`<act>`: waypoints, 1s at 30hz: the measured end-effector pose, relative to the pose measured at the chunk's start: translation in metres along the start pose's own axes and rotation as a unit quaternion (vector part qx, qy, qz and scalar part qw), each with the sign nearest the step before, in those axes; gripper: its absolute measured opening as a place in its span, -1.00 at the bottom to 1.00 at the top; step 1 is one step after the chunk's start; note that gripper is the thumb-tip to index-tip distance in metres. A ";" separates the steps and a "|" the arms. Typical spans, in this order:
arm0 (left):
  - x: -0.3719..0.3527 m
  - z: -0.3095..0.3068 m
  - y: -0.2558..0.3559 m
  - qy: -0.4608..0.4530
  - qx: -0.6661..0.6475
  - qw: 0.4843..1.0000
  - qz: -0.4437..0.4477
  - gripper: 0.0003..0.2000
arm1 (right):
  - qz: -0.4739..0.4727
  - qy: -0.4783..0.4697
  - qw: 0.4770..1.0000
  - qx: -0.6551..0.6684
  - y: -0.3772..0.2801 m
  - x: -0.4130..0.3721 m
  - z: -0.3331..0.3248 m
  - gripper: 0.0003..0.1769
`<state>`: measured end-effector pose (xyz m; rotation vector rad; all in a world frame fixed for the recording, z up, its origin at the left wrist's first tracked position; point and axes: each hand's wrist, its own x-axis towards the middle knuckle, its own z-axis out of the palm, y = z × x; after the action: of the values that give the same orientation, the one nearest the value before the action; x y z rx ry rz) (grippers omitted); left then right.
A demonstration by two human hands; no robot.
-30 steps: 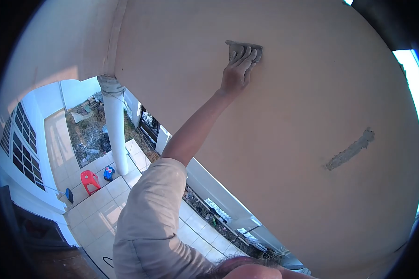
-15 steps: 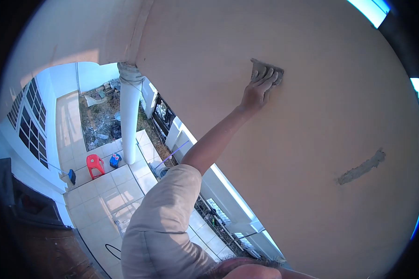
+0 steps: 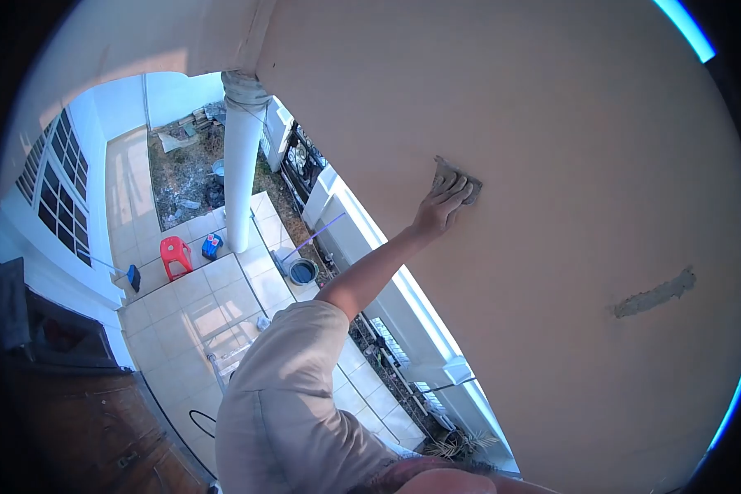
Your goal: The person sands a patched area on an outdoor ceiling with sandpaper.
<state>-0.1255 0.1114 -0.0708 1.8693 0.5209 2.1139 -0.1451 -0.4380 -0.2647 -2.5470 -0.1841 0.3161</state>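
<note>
My left hand (image 3: 445, 202) reaches up to a broad beige ceiling (image 3: 543, 107). Its fingers press over a flat, grey, roughly rectangular scraper (image 3: 472, 190), which lies against the surface. To the right of the hand, a rough grey filler patch (image 3: 655, 293) runs as a short slanted strip across the ceiling. The beige sleeve (image 3: 292, 370) of my raised arm fills the lower middle of the view. My right hand is out of view; only a bit of skin shows along the bottom edge.
Far below lies a tiled floor (image 3: 169, 333). On it stand a red stool (image 3: 175, 257), a blue container (image 3: 212, 245), a bucket (image 3: 303, 272) and a broom (image 3: 132, 277). A white column (image 3: 243, 177) rises to the ceiling, and a low white wall (image 3: 403, 305) runs alongside.
My left hand with the scraper has moved down and slightly left in the view, sliding along the ceiling. The camera view has shifted a little, revealing more of the bucket.
</note>
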 end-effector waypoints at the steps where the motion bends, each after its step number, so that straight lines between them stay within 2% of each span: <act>1: -0.058 -0.006 -0.009 -0.052 0.012 0.999 0.000 -0.61 | 0.016 -0.006 1.000 0.002 0.010 -0.005 0.001 -0.50; 3: -0.149 -0.036 -0.014 -0.190 -0.020 0.981 -0.041 -0.58 | 0.056 -0.021 0.998 0.011 0.039 -0.019 0.003 -0.50; 4: -0.170 -0.053 -0.007 -0.248 -0.031 0.963 -0.099 -0.59 | 0.080 -0.030 0.996 0.016 0.055 -0.030 0.002 -0.50; 5: -0.180 -0.068 -0.004 -0.273 -0.035 0.956 -0.102 -0.62 | 0.104 -0.041 0.994 0.017 0.074 -0.042 0.001 -0.50; 7: -0.175 -0.084 0.008 -0.323 -0.076 0.918 -0.220 -0.65 | 0.155 -0.055 0.986 0.035 0.109 -0.069 -0.002 -0.49; 8: -0.142 -0.091 0.028 -0.260 -0.174 0.929 -0.197 -0.69 | 0.173 -0.062 0.982 0.050 0.126 -0.082 -0.001 -0.49; 9: -0.116 -0.103 0.039 -0.365 -0.153 0.872 -0.289 -0.71 | 0.184 -0.066 0.978 0.072 0.144 -0.090 0.004 -0.49; 10: -0.125 -0.094 0.025 -0.334 -0.167 0.905 -0.204 -0.71 | 0.189 -0.067 0.974 0.105 0.167 -0.096 0.009 -0.49; 11: -0.113 -0.098 0.031 -0.346 -0.163 0.905 -0.186 -0.70 | 0.199 -0.067 0.968 0.135 0.199 -0.105 0.019 -0.49; 13: -0.091 -0.100 0.031 -0.372 -0.120 0.907 -0.157 -0.73 | 0.245 -0.068 0.963 0.094 0.113 -0.103 -0.004 -0.56; 14: -0.091 -0.099 0.023 -0.319 -0.097 0.920 -0.208 -0.76 | 0.272 -0.072 0.956 0.086 0.101 -0.108 -0.008 -0.56; 15: -0.089 -0.100 0.015 -0.309 0.000 0.899 -0.311 -0.78 | 0.250 -0.029 0.964 0.080 0.128 -0.110 0.005 -0.57; 16: -0.101 -0.093 -0.003 -0.164 -0.024 0.944 -0.287 -0.77 | 0.227 0.013 0.971 0.073 0.147 -0.112 0.015 -0.59; 17: -0.119 -0.090 -0.026 -0.076 0.048 0.956 -0.281 -0.73 | 0.237 -0.002 0.971 0.041 0.150 -0.114 0.014 -0.57; 18: -0.136 -0.085 -0.027 -0.093 0.047 0.955 -0.278 -0.73 | 0.244 -0.021 0.969 0.010 0.148 -0.112 0.015 -0.55; 20: -0.162 -0.065 -0.019 -0.004 0.092 0.949 -0.303 -0.68 | 0.247 0.000 0.969 0.023 0.152 -0.115 0.019 -0.53; 21: -0.171 -0.047 0.008 -0.015 0.077 0.957 -0.280 -0.66 | 0.241 0.010 0.970 0.036 0.143 -0.115 0.018 -0.50; 22: -0.190 -0.028 0.022 -0.053 0.024 0.975 -0.216 -0.64 | 0.250 0.013 0.967 0.038 0.139 -0.116 0.020 -0.50; 23: -0.213 -0.008 0.035 -0.107 0.035 0.989 -0.099 -0.65 | 0.260 -0.001 0.966 0.008 0.137 -0.117 0.018 -0.49; 25: -0.255 0.019 0.085 -0.186 -0.014 0.982 -0.010 -0.63 | 0.245 -0.034 0.967 -0.067 0.105 -0.115 -0.001 -0.45; 26: -0.276 0.030 0.103 -0.250 -0.083 0.964 0.021 -0.58 | 0.259 -0.012 0.964 -0.060 0.102 -0.116 -0.005 -0.45; 27: -0.270 0.033 0.115 -0.316 -0.067 0.938 0.124 -0.60 | 0.228 -0.025 0.972 -0.042 0.101 -0.115 -0.006 -0.45; 28: -0.267 0.037 0.102 -0.321 -0.079 0.932 0.147 -0.57 | 0.199 -0.031 0.979 -0.020 0.098 -0.117 -0.006 -0.44; 29: -0.238 0.035 0.092 -0.304 -0.017 0.928 0.213 -0.61 | 0.130 0.064 0.989 0.010 0.087 -0.120 -0.005 -0.51; 30: -0.212 0.038 0.073 -0.253 -0.015 0.943 0.214 -0.61 | 0.202 0.000 0.979 -0.011 0.068 -0.116 -0.018 -0.51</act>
<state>-0.0574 -0.0417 -0.2240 2.5646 -0.0420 1.7217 -0.2472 -0.5267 -0.2662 -2.5921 0.3372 0.4675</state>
